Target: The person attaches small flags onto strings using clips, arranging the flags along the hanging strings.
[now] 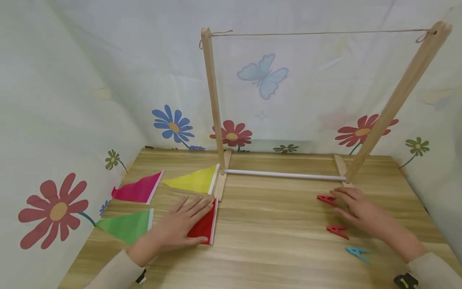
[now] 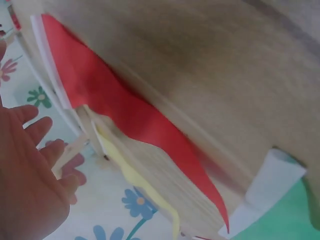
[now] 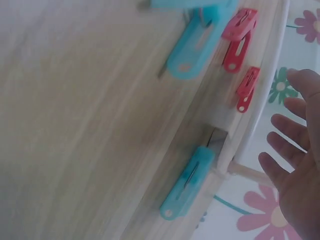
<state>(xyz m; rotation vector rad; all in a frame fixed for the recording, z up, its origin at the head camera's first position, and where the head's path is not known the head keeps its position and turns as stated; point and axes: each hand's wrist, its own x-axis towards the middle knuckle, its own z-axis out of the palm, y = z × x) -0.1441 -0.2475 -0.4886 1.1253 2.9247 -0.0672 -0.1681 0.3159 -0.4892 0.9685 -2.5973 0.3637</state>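
Observation:
My left hand is spread over a red triangular pennant with a white edge, covering its tip in the head view. Its fingers are straight; in the left wrist view the hand looks apart from the red cloth. Yellow, pink and green pennants lie around it. My right hand, fingers loosely extended, is beside a red clothespin and holds nothing. Nearer me lie another red clothespin and a blue one. The right wrist view shows a further blue clothespin.
At the back of the wooden table stands a frame with two wooden posts, a string tied between their tops and a white rod low down. A flower-printed cloth hangs behind.

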